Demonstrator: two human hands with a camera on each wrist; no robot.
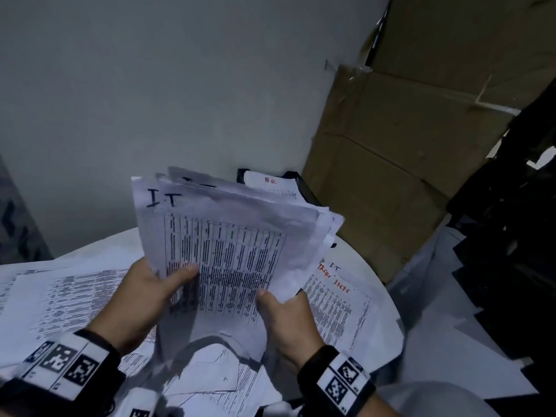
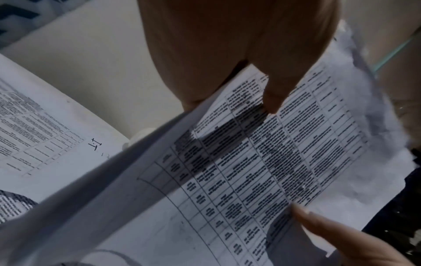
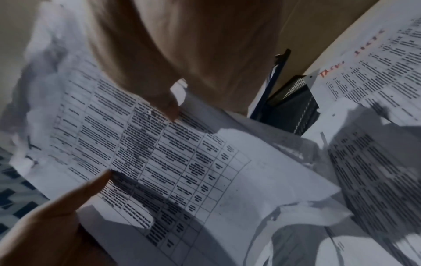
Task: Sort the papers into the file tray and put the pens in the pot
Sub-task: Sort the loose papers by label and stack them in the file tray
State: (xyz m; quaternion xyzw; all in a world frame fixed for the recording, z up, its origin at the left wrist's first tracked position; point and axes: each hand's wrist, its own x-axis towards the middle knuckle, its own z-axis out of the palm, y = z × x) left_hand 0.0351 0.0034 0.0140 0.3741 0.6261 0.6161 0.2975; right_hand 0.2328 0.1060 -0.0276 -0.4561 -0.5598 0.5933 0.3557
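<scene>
While loose sheets (image 1: 75, 290) cover the round table (image 1: 355, 254) across the bottom of the frame, both hands are up at centre — the left hand (image 1: 141, 299) and the right hand (image 1: 285, 320) each grasping the lower edge of a stack of papers (image 1: 228, 236) marked "I.T". Behind it, upper centre, the black file tray (image 1: 304, 188) holds an "H.R" sheet (image 1: 270, 183).

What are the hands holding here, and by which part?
Both hold one stack of papers, top sheet marked "IT", by its lower edge: left hand at the lower left, right hand at the lower right, thumbs on the front.
</scene>
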